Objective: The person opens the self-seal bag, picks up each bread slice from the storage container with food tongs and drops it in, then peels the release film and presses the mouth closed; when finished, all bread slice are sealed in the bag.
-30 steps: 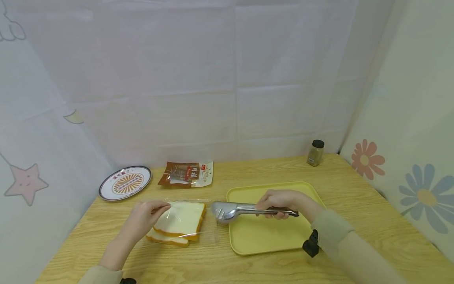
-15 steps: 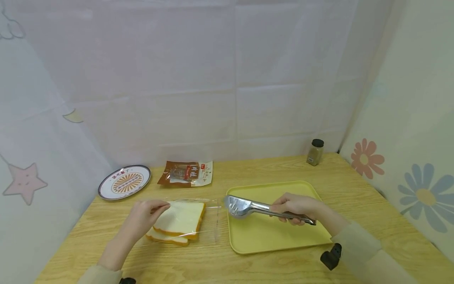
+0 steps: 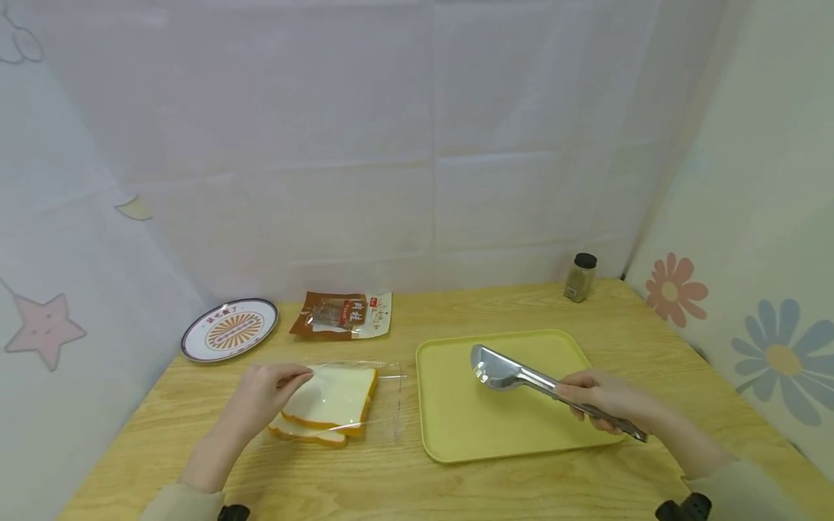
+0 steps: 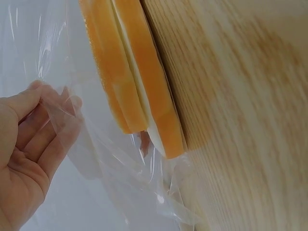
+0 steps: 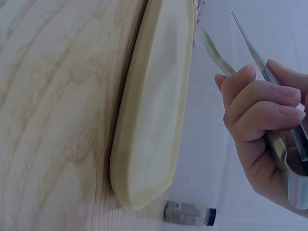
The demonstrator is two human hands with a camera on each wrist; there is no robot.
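My left hand [image 3: 263, 394] pinches the edge of a clear plastic bag [image 3: 389, 412] between thumb and fingertips. Inside the bag lie two bread slices [image 3: 335, 398], one overlapping the other. The left wrist view shows the film stretched from the fingers over the orange crusts [image 4: 120, 86]. My right hand [image 3: 602, 401] grips metal food tongs [image 3: 531, 376] by the handles. Their broad slotted head points left, above the yellow tray [image 3: 449, 434]. In the right wrist view the two arms of the tongs stand apart with nothing between their tips.
A white plate [image 3: 195, 341] with an orange ray pattern lies at the back left. Beside it is a brown and white food packet [image 3: 339, 318]. A small jar [image 3: 579, 281] with a black lid stands at the back right. Fabric walls border the wooden table [image 3: 365, 492].
My right hand has carried the tongs rightward, from beside the bag to over the tray, and their handles now slant down to the right. The left hand keeps its pinch in the same spot.
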